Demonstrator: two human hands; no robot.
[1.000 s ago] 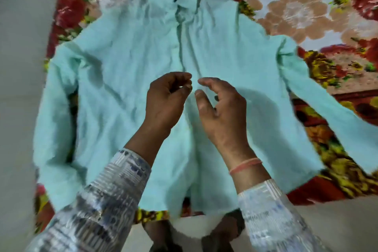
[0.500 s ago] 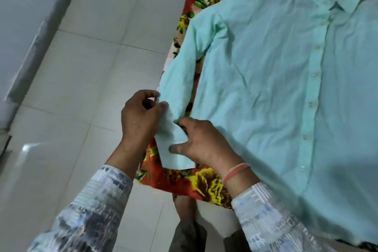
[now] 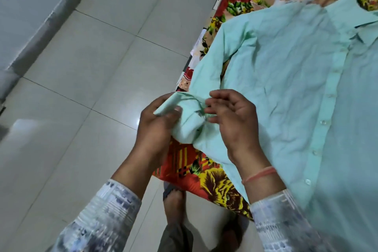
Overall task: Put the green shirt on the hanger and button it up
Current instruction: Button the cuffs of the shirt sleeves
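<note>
Cuff (image 3: 184,117) of green shirt (image 3: 286,88) is gripped by left hand (image 3: 155,129); right hand (image 3: 233,120) curls beside, hold unclear.

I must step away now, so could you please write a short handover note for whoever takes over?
Left hand grips the sleeve cuff. Right hand is at the bunched sleeve beside it; its grip is unclear.
Green shirt lies face up on the floral bedsheet. No hanger in view.
Done: front placket lies closed, buttons showing.
Left: probably the cuff; check that the hanger is inside.
</note>
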